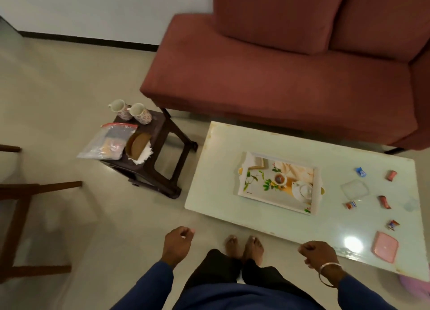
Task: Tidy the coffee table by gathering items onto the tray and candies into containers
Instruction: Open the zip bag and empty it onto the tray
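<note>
A printed tray (242, 186) lies empty in the middle of the white coffee table (216, 193). Several wrapped candies lie on the table's right part: a blue one (361, 171), a brown one (391, 175), another brown one (384, 201) and two orange ones (351, 204) (393, 224). Among them stand a clear container (354, 190) and a pink lid (385, 250). My left hand (176, 243) hangs over the floor with fingers curled and holds nothing. My right hand (320, 252) is curled and empty at the table's near edge.
A dark stool (162, 151) left of the table carries two floral mugs (130, 110), a zip bag (108, 142) and a brown holder with napkins (139, 147). A red sofa (279, 65) stands behind the table. Wooden chair legs (21, 205) are at the left.
</note>
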